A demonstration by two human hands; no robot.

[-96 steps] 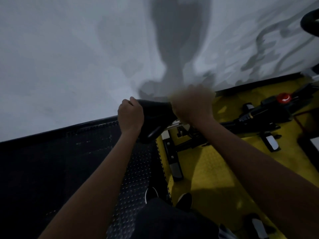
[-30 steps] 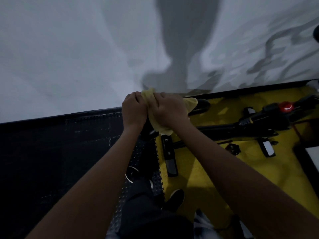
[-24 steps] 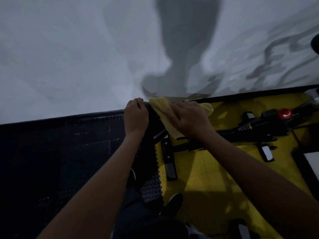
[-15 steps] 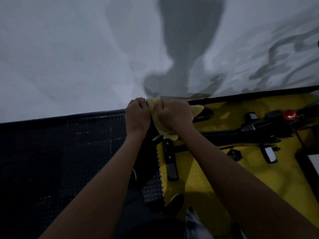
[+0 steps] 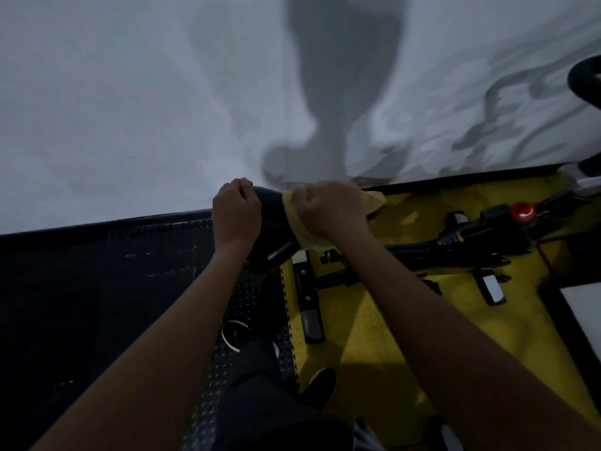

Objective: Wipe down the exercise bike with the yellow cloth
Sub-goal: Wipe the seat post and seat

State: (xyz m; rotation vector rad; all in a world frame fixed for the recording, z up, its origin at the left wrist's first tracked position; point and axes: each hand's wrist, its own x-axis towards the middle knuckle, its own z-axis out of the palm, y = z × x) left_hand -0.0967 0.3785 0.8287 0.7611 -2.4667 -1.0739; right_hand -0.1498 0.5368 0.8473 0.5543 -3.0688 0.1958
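Yellow mat (image 5: 374,336) lies below. My left hand (image 5: 235,214) grips the saddle (image 5: 271,219); my right hand (image 5: 328,211) clutches the yellow cloth (image 5: 300,231) against it.

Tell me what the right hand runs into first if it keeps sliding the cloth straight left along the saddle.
Probably the left hand, which grips the black saddle just beyond the yellow cloth under the right hand. Only bare saddle shows between them.

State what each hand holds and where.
Left hand grips the black saddle at its rear end. Right hand holds the yellow cloth around its middle, against the saddle.
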